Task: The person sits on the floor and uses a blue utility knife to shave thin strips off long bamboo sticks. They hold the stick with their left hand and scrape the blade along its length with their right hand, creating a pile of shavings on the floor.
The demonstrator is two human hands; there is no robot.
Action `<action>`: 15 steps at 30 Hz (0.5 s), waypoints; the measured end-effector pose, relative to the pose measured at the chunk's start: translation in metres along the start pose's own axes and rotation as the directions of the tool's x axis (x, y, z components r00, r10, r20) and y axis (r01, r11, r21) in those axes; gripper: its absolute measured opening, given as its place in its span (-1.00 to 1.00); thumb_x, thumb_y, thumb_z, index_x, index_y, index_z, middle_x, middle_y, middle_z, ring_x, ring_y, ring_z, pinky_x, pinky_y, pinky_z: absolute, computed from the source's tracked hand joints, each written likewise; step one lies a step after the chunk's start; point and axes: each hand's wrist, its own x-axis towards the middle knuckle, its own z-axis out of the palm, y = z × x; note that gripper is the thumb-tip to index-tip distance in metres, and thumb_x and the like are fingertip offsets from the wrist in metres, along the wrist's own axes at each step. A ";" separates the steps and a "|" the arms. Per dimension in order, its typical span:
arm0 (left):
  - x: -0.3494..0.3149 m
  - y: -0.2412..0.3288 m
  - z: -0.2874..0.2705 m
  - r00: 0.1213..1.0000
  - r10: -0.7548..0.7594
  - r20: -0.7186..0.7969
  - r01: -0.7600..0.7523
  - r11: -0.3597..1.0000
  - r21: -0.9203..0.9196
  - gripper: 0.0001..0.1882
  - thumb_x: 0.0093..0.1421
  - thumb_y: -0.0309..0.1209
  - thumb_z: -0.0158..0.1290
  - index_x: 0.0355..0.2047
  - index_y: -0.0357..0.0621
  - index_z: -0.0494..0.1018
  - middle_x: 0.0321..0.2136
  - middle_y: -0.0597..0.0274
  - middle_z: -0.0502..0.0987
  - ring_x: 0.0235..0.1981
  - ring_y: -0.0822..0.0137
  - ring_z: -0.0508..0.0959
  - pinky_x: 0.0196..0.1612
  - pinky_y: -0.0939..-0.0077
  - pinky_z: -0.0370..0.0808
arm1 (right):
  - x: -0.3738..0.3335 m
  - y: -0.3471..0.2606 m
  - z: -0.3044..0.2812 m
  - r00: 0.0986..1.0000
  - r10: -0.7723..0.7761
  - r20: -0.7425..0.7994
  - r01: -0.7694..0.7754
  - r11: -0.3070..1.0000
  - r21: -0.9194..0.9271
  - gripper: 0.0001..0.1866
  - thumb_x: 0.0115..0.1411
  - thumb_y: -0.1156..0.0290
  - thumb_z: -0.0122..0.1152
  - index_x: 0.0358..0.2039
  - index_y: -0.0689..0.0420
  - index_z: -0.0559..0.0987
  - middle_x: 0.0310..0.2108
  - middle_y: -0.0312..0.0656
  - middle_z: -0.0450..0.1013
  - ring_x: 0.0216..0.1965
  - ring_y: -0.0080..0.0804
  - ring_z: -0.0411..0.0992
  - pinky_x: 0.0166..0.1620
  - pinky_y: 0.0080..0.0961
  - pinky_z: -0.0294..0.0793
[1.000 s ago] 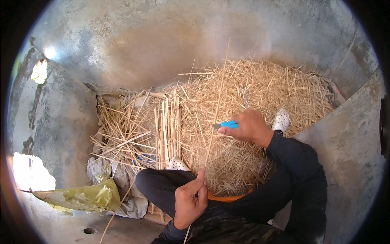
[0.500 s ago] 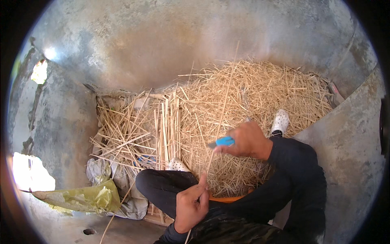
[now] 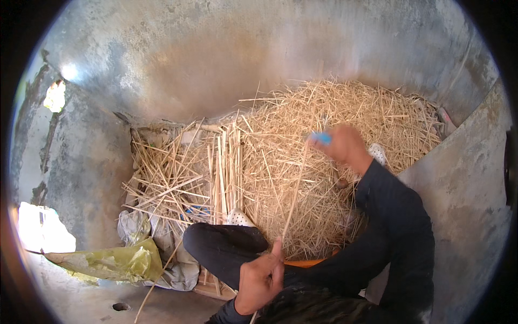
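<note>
My left hand (image 3: 261,281) pinches a thin pale strip (image 3: 293,202), which slants away over the heap of shavings (image 3: 345,102); my right hand (image 3: 346,147) grips a blue cutter (image 3: 322,138) near the strip's upper part, too blurred for me to read any marking.

Blue knife (image 3: 322,138) farther up strip (image 3: 294,200)

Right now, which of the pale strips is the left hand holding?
The long, thin strip slanting from the left hand up toward the blue tool in the right hand; the other strips lie piled, held by neither hand.
</note>
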 end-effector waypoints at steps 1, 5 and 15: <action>-0.004 0.002 -0.002 1.000 -0.002 0.026 0.002 1.000 0.011 -0.60 0.09 -0.70 0.01 0.00 -0.40 0.43 -0.68 -0.03 0.36 -0.70 0.41 0.40 -0.52 0.64 0.36 | 0.017 0.020 -0.012 0.995 0.090 -0.049 -0.092 0.994 -0.063 -0.18 0.11 -0.44 -0.15 -0.72 0.13 0.54 -0.86 -0.30 0.22 -0.78 -0.41 0.24 -0.63 -0.32 0.26; -0.013 0.000 0.001 0.990 0.052 0.131 -0.050 0.999 -0.018 -0.58 0.09 -0.70 0.02 0.01 -0.39 0.42 -0.64 -0.05 0.43 -0.66 0.34 0.46 -0.48 0.65 0.39 | 0.050 0.112 -0.045 0.889 0.330 -0.317 -0.365 0.929 -0.056 -0.08 0.10 -0.51 -0.27 -0.79 0.21 0.44 -0.81 -0.20 0.30 -0.74 -0.30 0.30 -0.59 -0.25 0.24; -0.018 -0.010 0.005 0.967 -0.144 0.211 0.206 0.928 -0.310 -0.59 0.25 -0.55 -0.01 0.12 -0.32 0.35 -0.66 0.29 0.37 -0.64 0.61 0.33 -0.55 0.70 0.29 | 0.041 0.216 -0.033 0.730 0.616 -0.297 -0.588 0.787 0.185 0.02 0.04 -0.58 -0.36 -0.78 0.28 0.44 -0.70 0.02 0.37 -0.61 -0.11 0.39 -0.36 -0.07 0.37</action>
